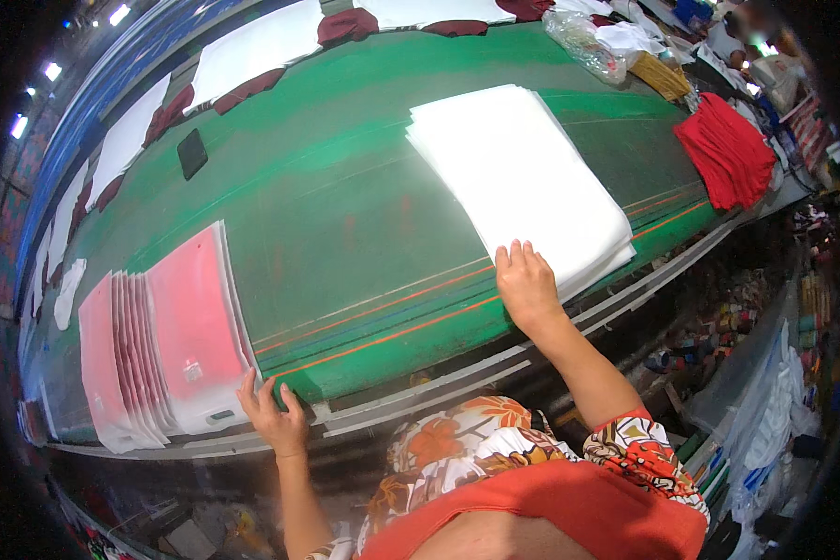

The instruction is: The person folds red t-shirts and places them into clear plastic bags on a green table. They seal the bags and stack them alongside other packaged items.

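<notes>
A stack of white sheets (518, 168), perhaps paper or thin plastic, lies fanned a little on the green table (336, 231). On its near left edge rests my right hand (528, 287), fingers extended; its thumb is hidden. To the left, several flat pink pieces in translucent plastic bags (196, 315) overlap in a fanned row by the table's near edge. My left hand (276, 416) is at the near right corner of the topmost bag, beside its cut-out handle slot. Its fingers are spread, and nothing is gripped in them.
A black phone-like object (192, 155) lies towards the far left. White and maroon garments (255, 56) line the far edge. At right are a folded red cloth pile (728, 152) and clear plastic (588, 45). A metal rail (420, 395) runs along the near edge.
</notes>
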Tool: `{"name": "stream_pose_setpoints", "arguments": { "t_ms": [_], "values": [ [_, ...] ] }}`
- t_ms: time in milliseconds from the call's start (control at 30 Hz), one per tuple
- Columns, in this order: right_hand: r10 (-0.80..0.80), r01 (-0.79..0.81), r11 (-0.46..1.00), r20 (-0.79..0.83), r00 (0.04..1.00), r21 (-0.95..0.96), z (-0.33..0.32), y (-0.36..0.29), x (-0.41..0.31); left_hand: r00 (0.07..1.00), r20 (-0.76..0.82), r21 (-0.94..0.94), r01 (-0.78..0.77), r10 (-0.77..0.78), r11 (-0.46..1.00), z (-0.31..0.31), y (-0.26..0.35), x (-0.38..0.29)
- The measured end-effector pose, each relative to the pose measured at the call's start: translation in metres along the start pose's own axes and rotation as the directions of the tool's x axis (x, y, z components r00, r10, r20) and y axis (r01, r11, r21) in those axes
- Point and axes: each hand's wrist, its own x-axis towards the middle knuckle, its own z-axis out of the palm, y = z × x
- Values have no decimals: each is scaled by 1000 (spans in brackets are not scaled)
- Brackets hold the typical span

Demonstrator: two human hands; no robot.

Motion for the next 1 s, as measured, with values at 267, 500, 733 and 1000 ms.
{"name": "stream_pose_setpoints", "arguments": {
  "t_ms": [267, 500, 733, 1000],
  "values": [
    [169, -179, 924, 58, 984, 337, -22, 19, 22, 997, -69, 23, 36, -35, 999, -2, 9, -3],
    [271, -346, 614, 223, 936, 709, -17, 58, 31, 998, 13, -448, 67, -69, 891, 26, 145, 6],
    [-200, 230, 809, -116, 973, 540, -58, 74, -3, 701, 710, -697, 713, -73, 78, 97, 322, 25],
    [-101, 197, 482, -169, 980, 854, -39, 213, -14, 519, 758, -618, 766, -394, -180, 130, 375, 36]
  ]
}}
